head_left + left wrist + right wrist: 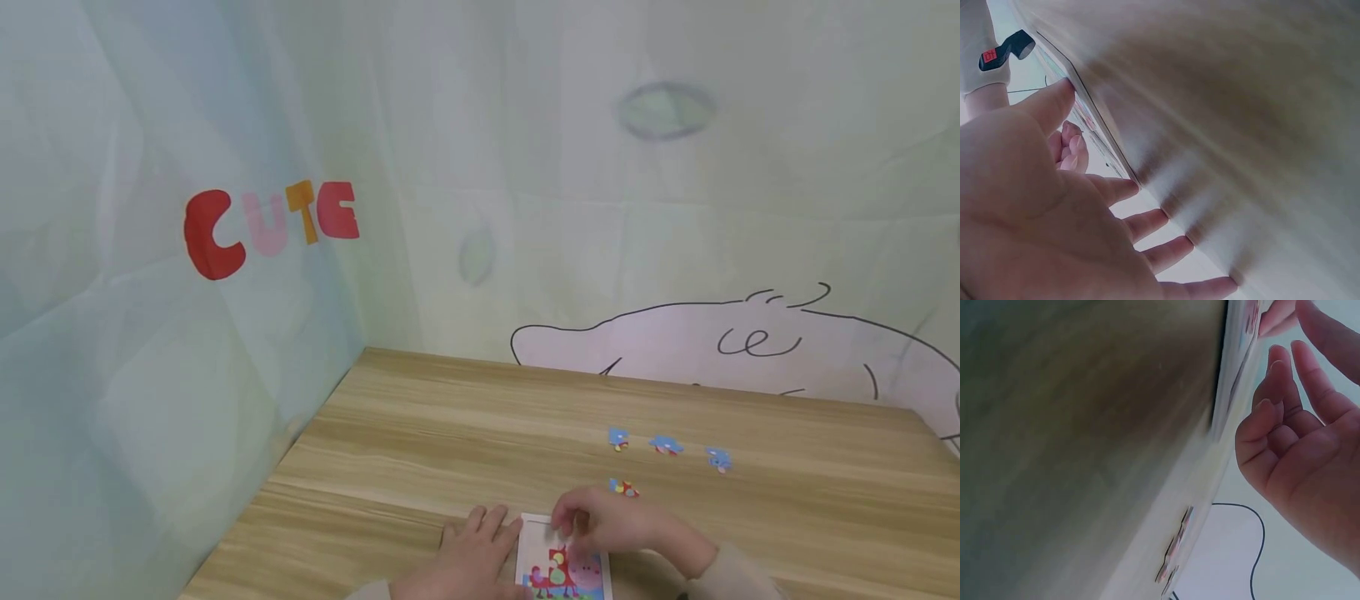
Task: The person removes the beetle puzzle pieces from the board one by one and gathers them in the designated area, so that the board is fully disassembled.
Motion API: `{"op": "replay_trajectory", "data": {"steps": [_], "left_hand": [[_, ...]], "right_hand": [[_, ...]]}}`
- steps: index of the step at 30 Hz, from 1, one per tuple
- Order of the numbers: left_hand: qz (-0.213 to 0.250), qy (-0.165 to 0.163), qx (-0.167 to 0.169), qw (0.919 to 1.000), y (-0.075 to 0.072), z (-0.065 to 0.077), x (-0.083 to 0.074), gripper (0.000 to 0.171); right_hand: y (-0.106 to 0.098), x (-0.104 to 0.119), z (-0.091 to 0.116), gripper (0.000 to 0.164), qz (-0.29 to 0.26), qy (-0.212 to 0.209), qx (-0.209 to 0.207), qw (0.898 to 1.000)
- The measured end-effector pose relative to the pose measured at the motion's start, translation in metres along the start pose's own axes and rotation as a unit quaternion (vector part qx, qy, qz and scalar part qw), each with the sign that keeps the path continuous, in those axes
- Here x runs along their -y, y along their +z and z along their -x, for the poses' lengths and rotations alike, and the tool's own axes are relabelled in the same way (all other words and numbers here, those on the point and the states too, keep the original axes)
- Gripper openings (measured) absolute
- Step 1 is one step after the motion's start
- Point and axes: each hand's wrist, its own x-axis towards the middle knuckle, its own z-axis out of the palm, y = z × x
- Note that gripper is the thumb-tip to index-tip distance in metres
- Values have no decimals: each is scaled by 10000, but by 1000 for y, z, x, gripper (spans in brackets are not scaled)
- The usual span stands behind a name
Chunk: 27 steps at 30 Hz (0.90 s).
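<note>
A white-framed jigsaw tray [533,537] lies on the table at the lower middle of the head view. Its lower part carries a colourful picture with red figures and a pink face; the upper part shows bare white. My left hand [471,560] rests along the tray's left side with fingers spread, and in the left wrist view its thumb touches the tray edge [1105,119]. Over the tray's upper right hovers my right hand [611,521], its fingers loosely bent. No piece shows between thumb and fingers in the right wrist view [1297,437].
Three blue jigsaw pieces lie in a row farther back: a left one [618,439], a middle one [666,445] and a right one [718,460]. A red and yellow piece [624,488] lies just beyond my right hand. Fabric walls [450,167] border the wooden table [420,417].
</note>
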Motion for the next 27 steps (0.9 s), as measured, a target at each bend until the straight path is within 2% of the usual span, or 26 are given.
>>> {"op": "replay_trajectory", "data": {"steps": [5, 13, 21, 27], "left_hand": [[-26, 83, -42, 10000, 1, 0, 0, 87], [4, 92, -39, 10000, 2, -1, 1, 87], [-7, 130, -95, 9999, 1, 0, 1, 87], [36, 118, -72, 9999, 2, 0, 1, 86]], "right_hand": [[4, -1, -2, 25, 149, 111, 92, 9998], [7, 5, 0, 34, 213, 669, 178, 9974], [9, 8, 1, 34, 653, 707, 128, 9953], [11, 7, 0, 28, 984, 554, 121, 9935]]}}
